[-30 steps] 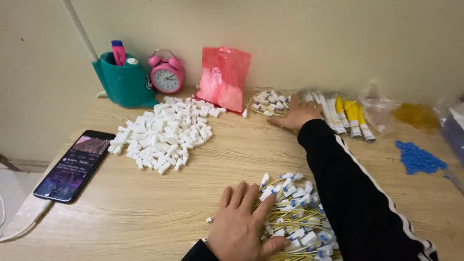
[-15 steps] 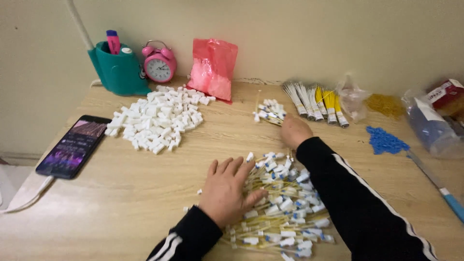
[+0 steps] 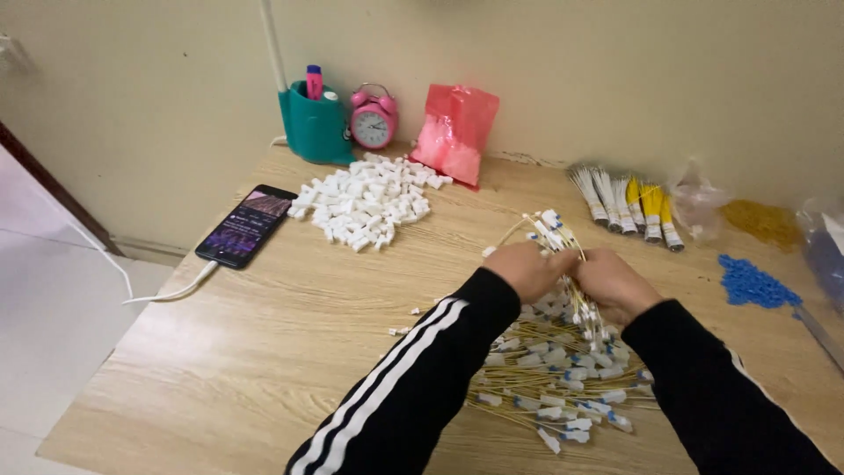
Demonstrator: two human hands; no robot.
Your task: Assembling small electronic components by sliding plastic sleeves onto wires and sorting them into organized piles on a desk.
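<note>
Wooden desk (image 3: pixel 264 352) | our left hand (image 3: pixel 526 268) and right hand (image 3: pixel 615 283) pinch tagged yellow wires (image 3: pixel 556 236) | loose pile (image 3: pixel 563 378) unbundled, four bundles (image 3: pixel 626 204) finished

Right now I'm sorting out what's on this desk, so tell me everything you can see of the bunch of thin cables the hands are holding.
The bunch of cables is a handful of thin yellowish strands tipped with small white and blue connectors. The left hand and right hand grip it together above the wooden table, the tipped ends fanning up and away from the person. Below it lies a larger loose pile of like cables, spread flat on the wood. How many strands are held cannot be told.
</note>
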